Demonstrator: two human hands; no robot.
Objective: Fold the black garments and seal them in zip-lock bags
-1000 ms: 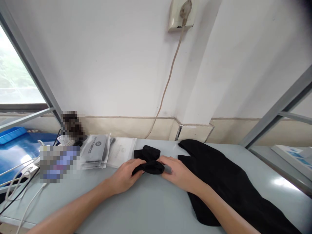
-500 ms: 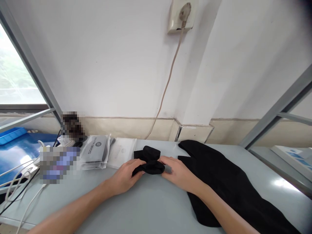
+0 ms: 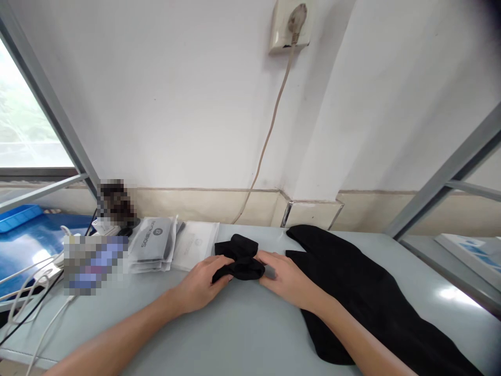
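Your left hand [image 3: 205,282] and right hand [image 3: 284,277] pinch a bunched black cloth [image 3: 247,268] between them, at the middle of a grey table [image 3: 235,334]. Bagged packets [image 3: 154,243] lie left; a larger black cloth [image 3: 352,277] spreads out right.

Around the wall socket [image 3: 277,32] spreads a plain white wall [image 3: 176,94], and well below the socket runs a band of cream tiles [image 3: 195,202] that steps forward to its lower right. 2 slanting grey metal posts flank the socket, the left post [image 3: 44,89] beside a bright window [image 3: 27,115] with blurred greenery outside, the right post [image 3: 454,163] far across. A smooth grey-blue tabletop [image 3: 235,334] lies below the socket, glare [image 3: 456,294] shining on it to the lower right.
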